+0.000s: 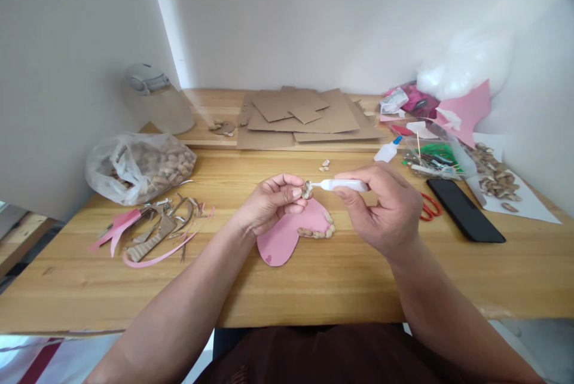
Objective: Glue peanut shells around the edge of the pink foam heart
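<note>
My left hand (273, 201) pinches half a peanut shell (307, 189), its hollow side showing. In my right hand (385, 207) is a white glue bottle (344, 185), held sideways with its thin nozzle at the shell. Beneath both hands lies a pink paper heart (278, 243) on the wooden table. Several peanut shells (319, 234) line part of the heart's right lobe, along its edge. My left hand covers some of the heart. Just behind the glue bottle, a few loose shell pieces (324, 165) rest on the table.
Left: a plastic bag of peanuts (165, 162), paper and cardboard scraps (155, 231). Behind: cardboard sheets (314, 115) on a raised ledge, a lidded container (156, 100). Right: a blue-capped bottle (388, 149), red scissors (431, 207), a black phone (465, 210), a shell pile (497, 174) on white paper.
</note>
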The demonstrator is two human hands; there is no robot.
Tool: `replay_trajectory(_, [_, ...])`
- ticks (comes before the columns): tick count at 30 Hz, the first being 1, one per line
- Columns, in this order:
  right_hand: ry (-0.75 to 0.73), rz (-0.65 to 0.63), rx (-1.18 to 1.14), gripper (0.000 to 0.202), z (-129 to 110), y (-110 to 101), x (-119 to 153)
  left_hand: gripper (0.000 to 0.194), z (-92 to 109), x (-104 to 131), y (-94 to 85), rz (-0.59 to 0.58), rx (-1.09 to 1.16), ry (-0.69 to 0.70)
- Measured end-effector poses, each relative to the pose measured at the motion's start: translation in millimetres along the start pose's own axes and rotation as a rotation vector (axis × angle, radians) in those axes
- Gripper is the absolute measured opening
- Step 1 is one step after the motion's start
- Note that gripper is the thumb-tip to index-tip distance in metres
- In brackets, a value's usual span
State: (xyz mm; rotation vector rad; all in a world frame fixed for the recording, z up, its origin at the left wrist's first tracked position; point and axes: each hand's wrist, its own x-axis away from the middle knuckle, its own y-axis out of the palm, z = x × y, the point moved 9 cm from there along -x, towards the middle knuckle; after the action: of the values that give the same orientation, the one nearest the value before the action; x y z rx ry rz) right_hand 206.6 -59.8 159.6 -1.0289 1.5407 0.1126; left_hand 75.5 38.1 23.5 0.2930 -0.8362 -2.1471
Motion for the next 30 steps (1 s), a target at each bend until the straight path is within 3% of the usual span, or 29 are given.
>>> replay_trajectory(30, [0.01, 0.008, 0.006, 0.005, -0.4, -0.4, -0.9, 0.026, 0.5, -0.6, -1.1, 0.002, -0.03, 0.007])
